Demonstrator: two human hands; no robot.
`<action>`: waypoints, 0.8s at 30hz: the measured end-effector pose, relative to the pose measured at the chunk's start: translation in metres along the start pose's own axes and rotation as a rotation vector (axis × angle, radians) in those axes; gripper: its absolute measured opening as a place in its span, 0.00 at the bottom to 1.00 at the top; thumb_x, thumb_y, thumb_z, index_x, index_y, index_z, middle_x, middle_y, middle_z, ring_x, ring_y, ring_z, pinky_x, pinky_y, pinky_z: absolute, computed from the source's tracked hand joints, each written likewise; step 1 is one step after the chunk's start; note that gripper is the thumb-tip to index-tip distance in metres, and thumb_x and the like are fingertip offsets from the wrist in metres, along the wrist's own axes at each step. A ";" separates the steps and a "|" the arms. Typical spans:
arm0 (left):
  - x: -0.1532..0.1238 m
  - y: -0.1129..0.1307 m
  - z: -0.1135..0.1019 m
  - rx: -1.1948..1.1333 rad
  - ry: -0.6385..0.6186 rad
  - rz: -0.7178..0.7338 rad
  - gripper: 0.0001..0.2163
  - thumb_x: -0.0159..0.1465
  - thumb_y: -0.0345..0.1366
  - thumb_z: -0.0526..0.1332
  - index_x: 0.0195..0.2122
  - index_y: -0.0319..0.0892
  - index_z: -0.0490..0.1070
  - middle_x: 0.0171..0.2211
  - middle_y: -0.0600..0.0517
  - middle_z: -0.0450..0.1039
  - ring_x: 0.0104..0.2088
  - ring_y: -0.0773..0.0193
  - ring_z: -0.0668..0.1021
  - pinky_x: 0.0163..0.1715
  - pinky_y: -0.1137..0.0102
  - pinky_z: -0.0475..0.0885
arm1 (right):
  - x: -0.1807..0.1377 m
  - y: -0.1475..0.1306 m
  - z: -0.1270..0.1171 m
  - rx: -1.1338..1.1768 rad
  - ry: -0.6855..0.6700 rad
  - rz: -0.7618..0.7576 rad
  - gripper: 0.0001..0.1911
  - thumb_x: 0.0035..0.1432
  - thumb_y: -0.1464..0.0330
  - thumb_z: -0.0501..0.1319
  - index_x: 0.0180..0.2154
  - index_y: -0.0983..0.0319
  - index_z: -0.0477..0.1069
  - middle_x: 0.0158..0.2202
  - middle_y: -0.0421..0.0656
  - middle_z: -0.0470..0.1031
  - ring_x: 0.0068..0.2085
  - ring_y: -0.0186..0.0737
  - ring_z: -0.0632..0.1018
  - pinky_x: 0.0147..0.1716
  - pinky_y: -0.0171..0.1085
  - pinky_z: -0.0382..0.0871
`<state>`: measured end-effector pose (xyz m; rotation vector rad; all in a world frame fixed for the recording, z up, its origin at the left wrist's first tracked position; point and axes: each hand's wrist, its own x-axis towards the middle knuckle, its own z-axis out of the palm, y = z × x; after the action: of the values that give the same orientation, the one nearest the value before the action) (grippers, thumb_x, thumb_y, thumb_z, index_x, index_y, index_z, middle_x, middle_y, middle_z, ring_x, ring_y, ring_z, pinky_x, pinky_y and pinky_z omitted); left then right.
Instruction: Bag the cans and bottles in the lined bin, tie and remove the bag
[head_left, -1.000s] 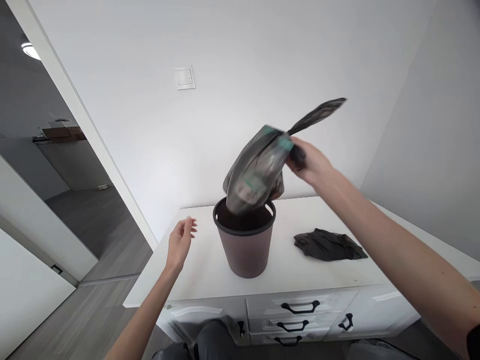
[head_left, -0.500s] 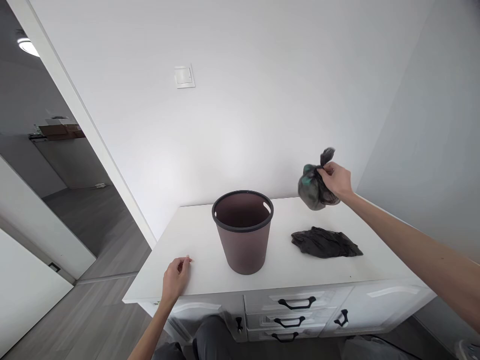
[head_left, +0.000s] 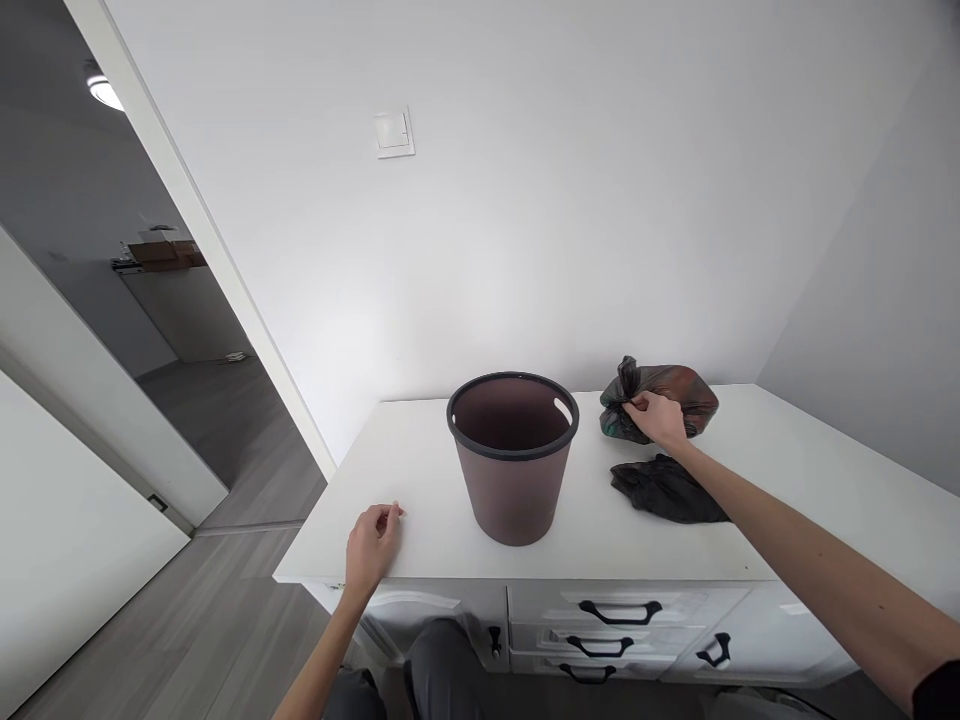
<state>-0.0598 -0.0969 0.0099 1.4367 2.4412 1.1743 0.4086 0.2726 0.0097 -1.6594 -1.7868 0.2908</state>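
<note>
A brown bin (head_left: pixel 513 470) with a dark rim stands on the white cabinet top (head_left: pixel 420 470), and nothing shows inside it. To its right, by the wall, a tied dark trash bag (head_left: pixel 675 392) full of rubbish lies on the top. My right hand (head_left: pixel 658 418) is closed on the bag's knot. Just in front of it lies a folded black bag (head_left: pixel 666 488). My left hand (head_left: pixel 373 548) rests at the cabinet's front left edge, fingers loosely curled, holding nothing.
Drawers with black handles (head_left: pixel 619 610) run along the cabinet front below me. An open doorway (head_left: pixel 150 330) to another room lies at the left. A light switch (head_left: pixel 394 132) sits on the wall above the bin. A side wall closes in on the right.
My right hand lifted the full bag out of the bin, carried it right and set it down by the wall. My left hand dropped to the cabinet's edge.
</note>
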 end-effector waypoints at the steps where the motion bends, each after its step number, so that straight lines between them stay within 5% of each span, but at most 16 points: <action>1: 0.000 0.000 0.000 0.004 0.000 0.001 0.21 0.67 0.56 0.53 0.34 0.46 0.77 0.38 0.47 0.83 0.38 0.53 0.81 0.41 0.61 0.73 | -0.004 -0.004 0.005 -0.007 -0.019 0.006 0.11 0.61 0.60 0.63 0.37 0.60 0.78 0.40 0.49 0.84 0.45 0.52 0.82 0.44 0.43 0.71; 6: 0.000 -0.006 0.003 0.009 -0.005 0.008 0.22 0.68 0.56 0.52 0.35 0.46 0.78 0.38 0.47 0.82 0.40 0.53 0.81 0.42 0.61 0.74 | -0.023 -0.021 0.011 -0.026 -0.105 0.027 0.13 0.61 0.60 0.62 0.41 0.62 0.78 0.42 0.51 0.84 0.48 0.57 0.81 0.45 0.45 0.72; 12: 0.001 -0.015 0.008 0.006 -0.018 0.015 0.22 0.69 0.57 0.53 0.36 0.46 0.78 0.40 0.46 0.82 0.41 0.53 0.81 0.43 0.61 0.74 | -0.084 -0.026 -0.016 -0.002 -0.001 -0.185 0.31 0.65 0.52 0.57 0.63 0.61 0.66 0.64 0.59 0.68 0.50 0.56 0.80 0.45 0.49 0.75; 17: 0.003 -0.018 0.010 0.013 -0.018 0.014 0.22 0.69 0.56 0.53 0.37 0.46 0.78 0.41 0.46 0.82 0.41 0.53 0.81 0.43 0.62 0.73 | -0.149 0.004 -0.025 -0.039 0.022 -0.332 0.33 0.69 0.51 0.51 0.67 0.61 0.61 0.65 0.58 0.67 0.62 0.62 0.73 0.58 0.55 0.71; 24: 0.005 -0.012 0.008 0.030 -0.034 -0.011 0.21 0.68 0.57 0.53 0.37 0.47 0.78 0.41 0.48 0.83 0.42 0.53 0.81 0.42 0.63 0.73 | -0.193 0.056 0.010 -0.217 -0.100 -0.280 0.38 0.71 0.45 0.45 0.71 0.62 0.58 0.74 0.54 0.55 0.74 0.62 0.55 0.70 0.64 0.53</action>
<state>-0.0683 -0.0921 -0.0020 1.4372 2.4514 1.1057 0.4404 0.1018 -0.0919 -1.5325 -2.1609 0.0568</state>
